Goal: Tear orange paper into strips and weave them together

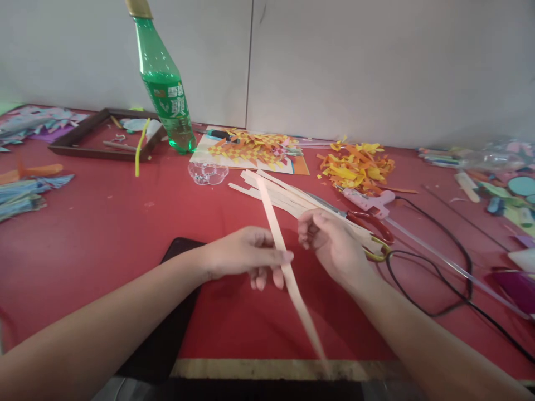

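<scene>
My left hand pinches a long pale paper strip between thumb and fingers near its middle. The strip runs from the far pile down toward the table's front edge and is blurred at its lower end. My right hand is curled beside it, to the right of the strip, over the ends of a bundle of cream paper strips lying on the red table. Whether the right hand grips any of them is hidden.
Red-handled scissors and a pink glue gun with a black cord lie to the right. Behind are orange-yellow paper scraps, a woven paper mat, a green bottle, a wooden frame and a black phone.
</scene>
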`<state>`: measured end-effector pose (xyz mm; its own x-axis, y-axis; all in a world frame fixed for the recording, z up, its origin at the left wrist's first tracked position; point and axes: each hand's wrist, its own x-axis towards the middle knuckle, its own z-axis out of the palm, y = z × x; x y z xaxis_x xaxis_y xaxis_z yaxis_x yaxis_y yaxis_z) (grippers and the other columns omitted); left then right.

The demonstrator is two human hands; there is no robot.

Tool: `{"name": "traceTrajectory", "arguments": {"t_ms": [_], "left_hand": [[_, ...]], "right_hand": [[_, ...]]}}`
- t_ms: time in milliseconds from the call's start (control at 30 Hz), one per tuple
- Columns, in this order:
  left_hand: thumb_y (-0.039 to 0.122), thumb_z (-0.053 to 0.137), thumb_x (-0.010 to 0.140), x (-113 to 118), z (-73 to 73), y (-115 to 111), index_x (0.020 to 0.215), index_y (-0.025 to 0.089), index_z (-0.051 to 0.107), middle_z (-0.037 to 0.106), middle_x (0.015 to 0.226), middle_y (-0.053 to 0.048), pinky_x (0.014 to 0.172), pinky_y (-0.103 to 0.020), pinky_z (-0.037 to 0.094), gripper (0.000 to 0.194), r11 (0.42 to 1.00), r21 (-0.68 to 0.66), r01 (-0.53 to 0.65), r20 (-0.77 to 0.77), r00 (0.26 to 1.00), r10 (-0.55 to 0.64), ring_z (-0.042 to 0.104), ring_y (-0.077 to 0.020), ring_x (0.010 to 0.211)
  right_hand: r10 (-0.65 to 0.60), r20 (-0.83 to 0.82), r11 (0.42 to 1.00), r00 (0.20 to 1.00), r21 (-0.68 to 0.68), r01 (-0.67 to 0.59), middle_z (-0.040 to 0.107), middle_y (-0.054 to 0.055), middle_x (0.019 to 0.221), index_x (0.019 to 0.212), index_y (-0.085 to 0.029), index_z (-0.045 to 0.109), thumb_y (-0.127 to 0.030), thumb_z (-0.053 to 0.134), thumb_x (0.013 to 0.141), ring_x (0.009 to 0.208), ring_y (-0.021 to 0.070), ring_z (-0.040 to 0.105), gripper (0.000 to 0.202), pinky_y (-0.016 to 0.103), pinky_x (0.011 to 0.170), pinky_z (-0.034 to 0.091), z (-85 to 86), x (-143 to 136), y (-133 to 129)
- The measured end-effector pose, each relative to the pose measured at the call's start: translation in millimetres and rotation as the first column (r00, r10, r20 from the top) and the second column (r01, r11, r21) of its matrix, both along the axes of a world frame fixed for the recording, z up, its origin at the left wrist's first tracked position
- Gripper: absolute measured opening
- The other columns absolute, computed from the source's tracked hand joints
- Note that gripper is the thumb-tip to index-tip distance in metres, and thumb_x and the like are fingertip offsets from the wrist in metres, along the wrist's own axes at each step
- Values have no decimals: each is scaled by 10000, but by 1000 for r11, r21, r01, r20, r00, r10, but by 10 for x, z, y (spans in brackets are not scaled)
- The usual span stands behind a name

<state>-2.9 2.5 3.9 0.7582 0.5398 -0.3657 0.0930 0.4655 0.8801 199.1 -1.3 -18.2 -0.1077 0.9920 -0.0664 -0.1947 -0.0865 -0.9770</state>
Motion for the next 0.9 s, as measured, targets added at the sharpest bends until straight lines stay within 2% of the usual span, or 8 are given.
{"name": "traceTrajectory", "arguments": {"t_ms": [67, 167, 233, 300, 400, 467, 633, 900], "left_hand": [[403, 641, 858, 7, 5, -26, 725, 166, 621, 680, 600, -7, 451, -167, 470, 273, 984, -19, 177, -69, 982, -178, 575, -72, 422], [411, 683, 821, 26, -13, -48, 733, 161, 610, 657, 576, 0, 500, -183, 512, 275, 975, -13, 221, -106, 969, -221, 606, -85, 458], [425, 714, 786, 45, -37, -48, 761, 150, 594, 659, 615, -9, 497, -193, 516, 301, 990, 38, 134, -112, 985, -129, 607, -89, 475], [418, 724, 777, 63, -60, -35, 820, 150, 566, 671, 717, -25, 492, -210, 526, 314, 992, 105, -73, -89, 993, 82, 611, -95, 522], [300, 735, 780, 69, -73, 4, 1000, 172, 541, 675, 998, -63, 573, -252, 573, 320, 901, 130, -414, 62, 910, 410, 647, -114, 689], [224, 736, 774, 59, -71, 28, 1116, 200, 532, 649, 1134, -75, 652, -273, 588, 399, 842, 95, -531, 187, 840, 509, 660, -134, 806], [194, 709, 805, 23, -82, 47, 1128, 223, 574, 670, 1141, -60, 686, -241, 577, 351, 809, 61, -584, 319, 780, 539, 641, -141, 896], [177, 677, 833, 14, -126, 54, 997, 196, 616, 691, 1014, -28, 649, -206, 554, 177, 796, 116, -594, 303, 784, 542, 621, -105, 807]], "right_hand": [[130, 109, 992, 985, -14, -129, 573, 0, 671, 775, -191, 662, -404, 609, 851, 585, 124, 502, 232, 266, 542, 390, 6, -28, -42], [215, 261, 976, 941, -22, -216, 577, -12, 619, 719, -178, 665, -356, 655, 841, 574, 116, 488, 216, 269, 576, 392, 36, -72, -101], [208, 224, 978, 952, -41, -204, 568, -17, 590, 686, -175, 654, -326, 639, 849, 556, 110, 478, 223, 263, 564, 377, 44, -81, -118], [187, 84, 980, 979, -89, -180, 538, -19, 550, 623, -170, 614, -298, 613, 837, 522, 108, 465, 249, 257, 524, 344, 35, -71, -111], [177, -124, 966, 976, -166, -197, 493, -13, 508, 540, -167, 550, -259, 596, 772, 486, 112, 457, 254, 257, 486, 301, 18, -41, -81], [208, -193, 953, 959, -181, -243, 484, -7, 496, 519, -164, 538, -246, 587, 755, 478, 115, 458, 254, 260, 481, 292, 17, -31, -65], [275, -194, 929, 942, -201, -312, 496, 1, 473, 508, -163, 543, -231, 605, 725, 460, 119, 444, 236, 265, 476, 277, 49, -50, -74], [354, -151, 913, 923, -159, -376, 522, 13, 473, 508, -166, 556, -249, 605, 755, 480, 130, 472, 264, 277, 495, 317, 53, -57, -94]]}}
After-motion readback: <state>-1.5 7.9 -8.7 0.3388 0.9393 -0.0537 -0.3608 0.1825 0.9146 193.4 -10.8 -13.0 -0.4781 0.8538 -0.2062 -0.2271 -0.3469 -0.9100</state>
